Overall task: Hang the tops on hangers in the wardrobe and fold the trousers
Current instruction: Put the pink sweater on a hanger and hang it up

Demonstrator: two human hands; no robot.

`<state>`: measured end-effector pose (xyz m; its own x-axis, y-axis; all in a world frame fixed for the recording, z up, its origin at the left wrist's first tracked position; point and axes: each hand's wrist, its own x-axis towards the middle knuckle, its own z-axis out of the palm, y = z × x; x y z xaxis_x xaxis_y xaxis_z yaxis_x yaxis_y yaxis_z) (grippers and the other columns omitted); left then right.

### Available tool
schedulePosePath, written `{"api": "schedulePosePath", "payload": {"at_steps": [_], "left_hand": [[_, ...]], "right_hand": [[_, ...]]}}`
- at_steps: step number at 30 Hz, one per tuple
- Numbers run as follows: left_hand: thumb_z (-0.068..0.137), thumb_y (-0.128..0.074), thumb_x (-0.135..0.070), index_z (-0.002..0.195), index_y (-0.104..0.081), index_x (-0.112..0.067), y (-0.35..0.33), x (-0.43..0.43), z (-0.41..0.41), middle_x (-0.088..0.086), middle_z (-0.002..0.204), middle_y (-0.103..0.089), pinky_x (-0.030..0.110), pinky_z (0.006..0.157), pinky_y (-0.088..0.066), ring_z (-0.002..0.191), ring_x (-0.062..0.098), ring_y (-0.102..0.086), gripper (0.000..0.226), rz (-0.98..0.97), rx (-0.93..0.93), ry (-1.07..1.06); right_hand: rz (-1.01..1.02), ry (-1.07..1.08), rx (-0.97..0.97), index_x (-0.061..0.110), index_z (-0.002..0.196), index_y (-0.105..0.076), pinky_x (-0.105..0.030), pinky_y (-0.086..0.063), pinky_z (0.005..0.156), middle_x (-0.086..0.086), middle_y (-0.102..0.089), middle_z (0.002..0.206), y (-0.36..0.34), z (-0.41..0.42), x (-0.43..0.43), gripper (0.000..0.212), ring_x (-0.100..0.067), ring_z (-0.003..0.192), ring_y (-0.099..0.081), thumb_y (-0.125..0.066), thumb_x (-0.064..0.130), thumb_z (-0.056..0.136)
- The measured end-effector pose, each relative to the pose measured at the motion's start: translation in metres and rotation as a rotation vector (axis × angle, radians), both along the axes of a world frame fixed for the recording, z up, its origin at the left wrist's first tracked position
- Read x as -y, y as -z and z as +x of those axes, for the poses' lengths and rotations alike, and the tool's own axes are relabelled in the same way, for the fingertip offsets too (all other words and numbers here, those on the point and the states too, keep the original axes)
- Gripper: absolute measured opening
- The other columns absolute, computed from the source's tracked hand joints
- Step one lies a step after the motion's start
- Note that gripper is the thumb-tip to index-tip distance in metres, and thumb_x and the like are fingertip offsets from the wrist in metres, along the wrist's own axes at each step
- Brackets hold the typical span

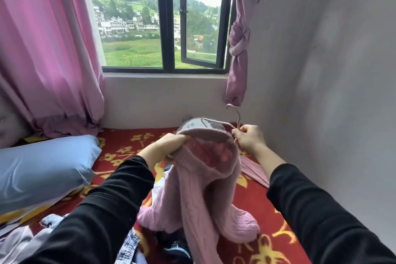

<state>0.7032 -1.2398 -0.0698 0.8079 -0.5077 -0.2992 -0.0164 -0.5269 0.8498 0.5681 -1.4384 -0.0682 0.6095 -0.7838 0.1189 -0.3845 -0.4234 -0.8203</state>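
Observation:
A pink cable-knit sweater [205,188] hangs in the air over the bed, its hem stretched open toward me. My left hand [171,146] grips the hem on the left side. My right hand [249,138] pinches a pale pink hanger [234,113] just below its hook, right beside the hem's far edge. One arm of the hanger runs left over the opening. The sweater's sleeves droop onto the bed. Both forearms wear black sleeves.
The bed has a red blanket with yellow flowers [267,242]. A blue pillow [42,167] lies at the left. Loose clothes [32,240] are piled at the lower left and under the sweater. A pink garment [254,170] lies at the right by the wall. Window and pink curtains stand behind.

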Motion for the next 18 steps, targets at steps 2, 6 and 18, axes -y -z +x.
{"api": "schedulePosePath", "payload": {"at_steps": [2, 6, 18], "left_hand": [[0.087, -0.059, -0.044, 0.086, -0.061, -0.018, 0.001, 0.006, -0.001, -0.001, 0.071, -0.054, 0.018, 0.044, -0.039, 0.058, 0.014, -0.052, 0.026, -0.022, 0.034, -0.037], [0.088, -0.061, -0.038, 0.092, -0.066, -0.011, 0.017, 0.011, 0.000, -0.002, 0.071, -0.062, 0.017, 0.042, -0.038, 0.059, 0.011, -0.057, 0.027, 0.001, 0.048, -0.060], [0.086, -0.060, -0.037, 0.107, -0.069, -0.009, 0.056, -0.010, 0.016, 0.007, 0.098, -0.069, 0.030, 0.077, -0.052, 0.091, 0.023, -0.065, 0.036, 0.125, 0.126, -0.124]], "right_hand": [[0.045, 0.043, 0.041, 0.006, 0.065, -0.062, -0.040, -0.051, 0.070, -0.009, -0.068, 0.065, 0.007, -0.003, 0.002, 0.042, -0.028, 0.070, -0.063, -0.061, 0.042, 0.086], [0.117, 0.221, 0.311, 0.002, 0.060, -0.060, -0.035, -0.044, 0.060, -0.007, -0.060, 0.056, -0.001, -0.004, 0.009, 0.050, -0.025, 0.059, -0.056, -0.051, 0.040, 0.092], [0.850, 0.354, 0.826, 0.019, 0.052, -0.040, -0.017, -0.016, 0.037, 0.005, -0.035, 0.041, -0.012, 0.019, -0.005, 0.034, -0.011, 0.033, -0.026, -0.046, 0.024, 0.085]]}}
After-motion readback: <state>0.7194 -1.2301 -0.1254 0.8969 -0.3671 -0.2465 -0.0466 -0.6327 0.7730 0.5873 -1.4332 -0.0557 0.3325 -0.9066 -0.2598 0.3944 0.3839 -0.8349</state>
